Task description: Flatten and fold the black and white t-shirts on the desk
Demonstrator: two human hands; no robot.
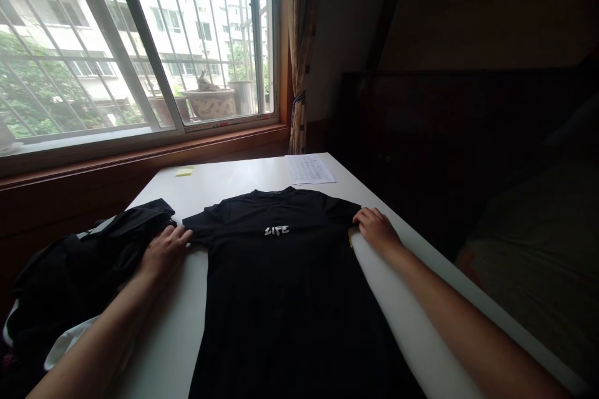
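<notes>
A black T-shirt with white lettering on its chest lies spread flat, its collar toward the window. My left hand is closed at the cuff of the sleeve on the left, fingertips on the fabric. On the other side, my right hand pinches the end of the opposite sleeve. The shirt's lower hem runs out of the picture at the bottom. Close beside my left forearm lies a heap of dark clothes with some white fabric in it.
The white table carries a printed sheet of paper and a yellow sticky note at its far end. Behind it are a barred window and a tied curtain. Dark furniture stands at the right.
</notes>
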